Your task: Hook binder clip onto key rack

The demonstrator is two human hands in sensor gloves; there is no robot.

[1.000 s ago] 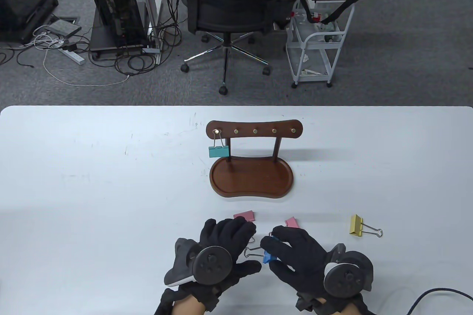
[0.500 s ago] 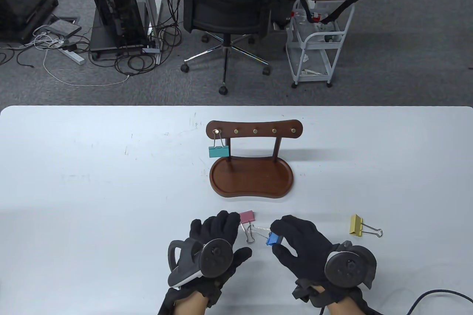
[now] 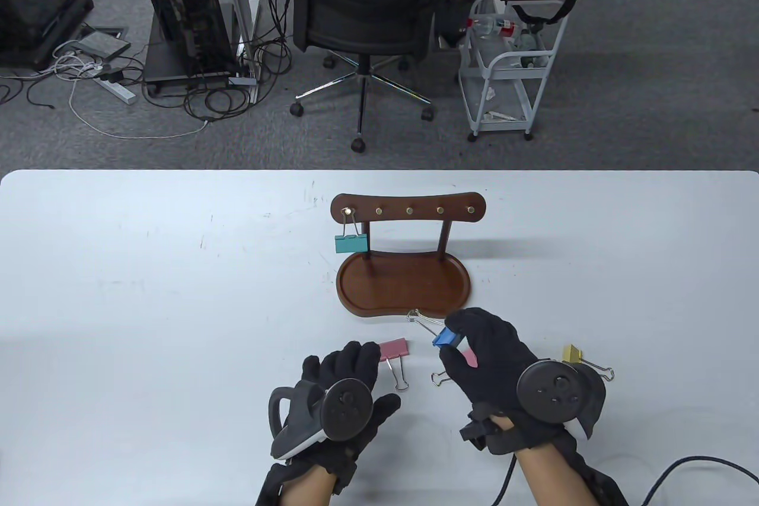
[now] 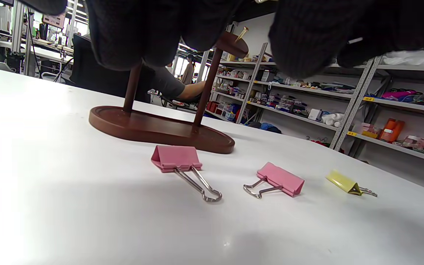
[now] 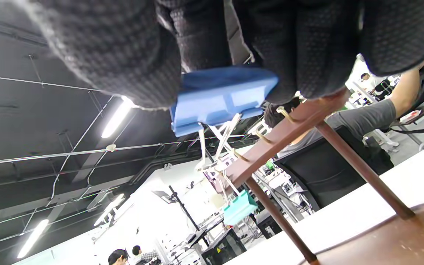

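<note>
Just ahead of the right hand (image 3: 504, 360) in the table view, the blue binder clip (image 3: 446, 339) is pinched between thumb and fingers, its wire loops (image 3: 417, 316) pointing forward and left at the near rim of the key rack (image 3: 409, 210) — the long axis already runs toward the free hooks (image 3: 409, 210), which lie beyond and above it. Nearer to the rack than the left hand (image 3: 347, 390), the right is the one placed to make the hang; the left rests on the worktop (image 3: 148, 292) with fingers relaxed, holding nothing, a pink clip (image 3: 393, 349) just off its fingertips. Past the left hand's fingers, the left wrist view shows that pink clip, a second pink clip (image 4: 280, 179) and a yellow clip (image 4: 342, 182) lying on the worktop. Below the right hand's fingers, the right wrist view shows the blue clip's loops hanging toward the rack's bar — a teal clip (image 5: 239, 207) already occupies one end hook.
</note>
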